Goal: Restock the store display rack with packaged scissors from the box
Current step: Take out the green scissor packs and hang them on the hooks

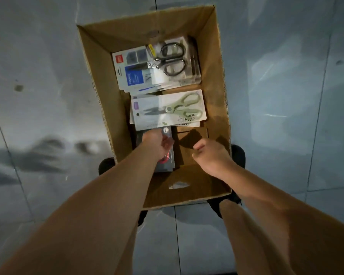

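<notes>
two bare forearms reach down from the bottom of the view into an open cardboard box point(213, 76) that stands on a grey tiled floor point(48, 96).

the left hand point(157, 142) is low in the box's near left part, at the far end of a dark packet point(166, 158) with a red shape showing on its face. the thumb and fingers seem to pinch that end of the packet, though the blur and shadow there make the grip hard to read. the right hand point(209, 155) hangs just beside it, to the right, over the bare cardboard bottom. its fingers are curled into a loose fist with nothing in them, and it does not touch the dark packet.

the box holds three groups of packaged scissors in a row from near to far. the dark packet lies nearest. past it, its near edge just over the left hand's fingertips, lies a pale packet of green-handled scissors point(173, 110) on top of a few more like it. farthest sits a stack topped by a clear packet of black-handled scissors point(167, 62) on a white and blue card.

the near wall of the box has a handle cut-out point(179, 185). dark shoes point(105, 165) show on the floor at either side of the box.
</notes>
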`<state>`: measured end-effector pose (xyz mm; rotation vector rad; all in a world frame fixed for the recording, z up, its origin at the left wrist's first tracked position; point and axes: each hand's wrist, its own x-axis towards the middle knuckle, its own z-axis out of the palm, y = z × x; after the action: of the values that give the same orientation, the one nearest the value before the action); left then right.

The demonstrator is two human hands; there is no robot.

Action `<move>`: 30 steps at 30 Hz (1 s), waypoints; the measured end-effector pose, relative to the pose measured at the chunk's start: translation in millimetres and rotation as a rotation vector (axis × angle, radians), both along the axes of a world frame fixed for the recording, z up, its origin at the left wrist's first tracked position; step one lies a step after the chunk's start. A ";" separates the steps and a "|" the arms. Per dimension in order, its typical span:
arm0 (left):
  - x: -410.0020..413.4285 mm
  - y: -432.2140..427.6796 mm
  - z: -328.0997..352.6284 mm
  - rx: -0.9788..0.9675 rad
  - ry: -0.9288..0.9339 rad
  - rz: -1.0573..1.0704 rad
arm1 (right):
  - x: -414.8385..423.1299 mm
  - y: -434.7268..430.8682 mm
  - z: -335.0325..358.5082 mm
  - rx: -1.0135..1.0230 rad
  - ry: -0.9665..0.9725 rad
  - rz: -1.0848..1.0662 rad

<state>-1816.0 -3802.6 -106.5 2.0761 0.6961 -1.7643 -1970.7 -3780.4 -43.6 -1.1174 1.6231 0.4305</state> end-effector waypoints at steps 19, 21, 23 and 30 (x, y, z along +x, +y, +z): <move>-46.8 -53.1 -42.9 -0.069 -0.233 -0.004 | -10.9 -8.1 -30.8 -0.025 -0.094 -0.172; -53.4 -39.1 -41.1 -0.064 -0.391 -0.497 | -11.7 -9.9 -26.0 -0.062 -0.102 -0.161; -47.6 -27.0 -30.0 -0.060 -0.362 -0.145 | -12.1 -14.6 -19.6 -0.065 -0.110 -0.166; -22.6 44.3 48.4 0.028 -0.330 0.064 | -0.3 -58.3 -6.5 -0.102 -0.070 -0.156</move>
<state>-1838.6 -3758.3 -58.1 2.2613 0.6824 -1.3395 -1971.0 -3838.7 -50.2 -1.0598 1.6713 0.2061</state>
